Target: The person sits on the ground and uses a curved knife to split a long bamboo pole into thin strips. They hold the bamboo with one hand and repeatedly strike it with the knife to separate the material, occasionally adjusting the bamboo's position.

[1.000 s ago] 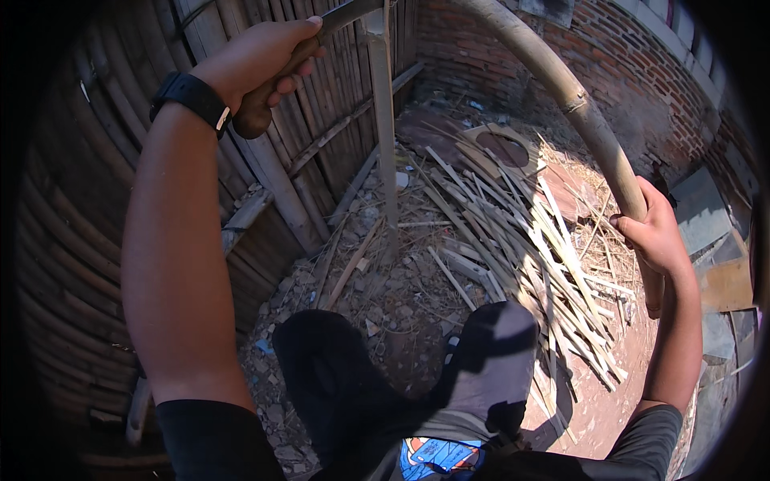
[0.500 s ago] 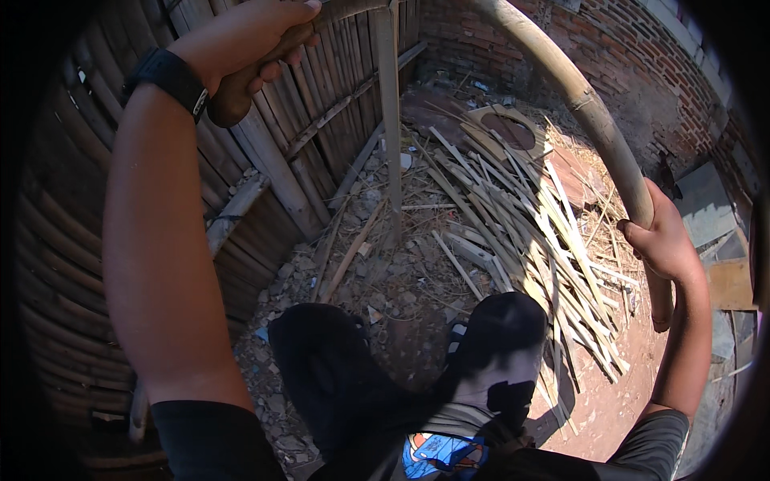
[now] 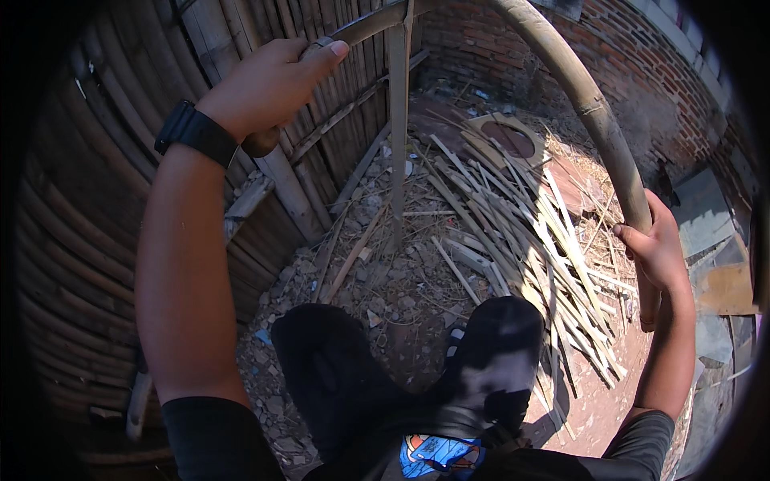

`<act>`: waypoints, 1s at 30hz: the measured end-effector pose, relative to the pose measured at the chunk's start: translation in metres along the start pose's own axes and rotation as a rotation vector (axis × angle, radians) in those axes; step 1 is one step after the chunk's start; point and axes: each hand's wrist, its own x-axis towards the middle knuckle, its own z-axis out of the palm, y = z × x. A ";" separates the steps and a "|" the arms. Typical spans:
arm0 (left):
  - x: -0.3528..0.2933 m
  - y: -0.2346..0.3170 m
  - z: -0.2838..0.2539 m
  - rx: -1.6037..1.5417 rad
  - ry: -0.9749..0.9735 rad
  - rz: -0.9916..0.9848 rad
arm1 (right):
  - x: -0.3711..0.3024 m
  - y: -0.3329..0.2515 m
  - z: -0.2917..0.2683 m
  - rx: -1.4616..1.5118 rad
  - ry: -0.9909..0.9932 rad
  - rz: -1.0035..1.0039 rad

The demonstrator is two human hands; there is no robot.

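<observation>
My left hand (image 3: 269, 90), with a black watch on its wrist, is closed round the wooden handle (image 3: 261, 143) of a machete. Its curved metal blade (image 3: 370, 24) reaches right toward the top of an upright wooden post (image 3: 399, 136) and meets or overlaps it at the upper edge of the view. In my right hand (image 3: 659, 244), fingers wrapped round it, is a thick bamboo pole (image 3: 589, 108). The pole looks bent in this view and rises away toward the top, where its far end is cut off. Its near end shows below my right hand.
A heap of split bamboo strips (image 3: 513, 216) lies ahead and to the right. Rubble (image 3: 393, 280) covers the ground by my knees. A bamboo wall (image 3: 88, 240) runs along the left, a brick wall (image 3: 642, 88) stands behind, and flat sheets (image 3: 706, 208) lean at the right.
My left hand has moved right and slightly down, its wrist turned, and more of the machete blade shows. My right hand and the bamboo pole have shifted slightly.
</observation>
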 end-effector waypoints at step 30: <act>0.016 -0.019 0.062 -0.057 -0.122 -0.070 | 0.020 0.039 0.002 0.191 0.225 -0.169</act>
